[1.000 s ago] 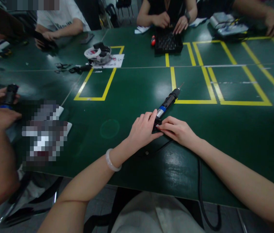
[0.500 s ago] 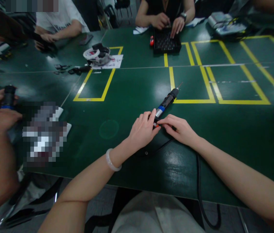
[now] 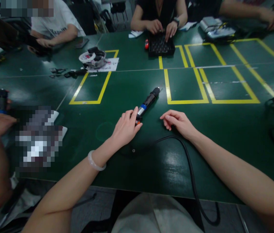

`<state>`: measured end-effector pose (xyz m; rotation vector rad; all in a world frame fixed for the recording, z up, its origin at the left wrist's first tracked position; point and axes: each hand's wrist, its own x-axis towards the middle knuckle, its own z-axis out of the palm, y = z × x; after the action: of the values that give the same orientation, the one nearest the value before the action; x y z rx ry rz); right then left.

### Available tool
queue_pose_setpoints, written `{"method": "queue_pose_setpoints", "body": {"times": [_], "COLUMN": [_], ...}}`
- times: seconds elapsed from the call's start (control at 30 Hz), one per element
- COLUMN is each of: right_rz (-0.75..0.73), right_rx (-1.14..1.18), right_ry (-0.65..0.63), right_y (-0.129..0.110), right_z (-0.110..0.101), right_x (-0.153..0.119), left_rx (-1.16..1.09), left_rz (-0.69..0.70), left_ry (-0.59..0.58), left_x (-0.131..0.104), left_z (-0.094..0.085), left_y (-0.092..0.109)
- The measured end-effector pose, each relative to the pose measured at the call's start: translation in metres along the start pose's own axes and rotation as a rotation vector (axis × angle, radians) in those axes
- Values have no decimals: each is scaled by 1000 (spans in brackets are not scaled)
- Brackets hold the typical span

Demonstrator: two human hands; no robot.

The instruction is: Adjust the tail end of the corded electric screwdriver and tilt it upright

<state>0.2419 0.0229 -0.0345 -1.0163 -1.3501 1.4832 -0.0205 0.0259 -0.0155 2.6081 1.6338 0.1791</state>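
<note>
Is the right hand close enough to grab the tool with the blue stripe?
Probably yes: the right hand is just to the right of the tool, and I see nothing between them. The left hand covers the near end, so the far part looks easier.

a smooth, pale, ring-shaped bangle [image 3: 91,160] encircles the left wrist [image 3: 101,151], lower left. a light beige garment [image 3: 139,213] with a vertical seam [image 3: 157,215] occupies bottom centre. left hand [image 3: 125,127] and right hand [image 3: 177,123]: bare.
</note>
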Motion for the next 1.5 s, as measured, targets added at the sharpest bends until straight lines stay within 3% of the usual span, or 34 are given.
{"method": "queue_pose_setpoints", "body": {"times": [0.47,0.67,0.9,1.3,1.5], "right_rz": [0,6,17,11,5], "right_rx": [-36,-47,-65,-85,-106], "right_ry": [16,14,4,2,-9], "right_y": [-2,-1,-3,-4,-2], "right_z": [4,3,3,5,4], "right_x": [-2,-2,-3,-3,-2], "left_rx": [121,115,105,117,113], "left_rz": [-502,-660,-715,-711,-683], "left_ry": [40,60,101,127,143], "left_x": [9,17,26,26,23], "left_z": [-16,-20,-22,-16,-20], "left_y": [-151,-196,-212,-217,-209]}}
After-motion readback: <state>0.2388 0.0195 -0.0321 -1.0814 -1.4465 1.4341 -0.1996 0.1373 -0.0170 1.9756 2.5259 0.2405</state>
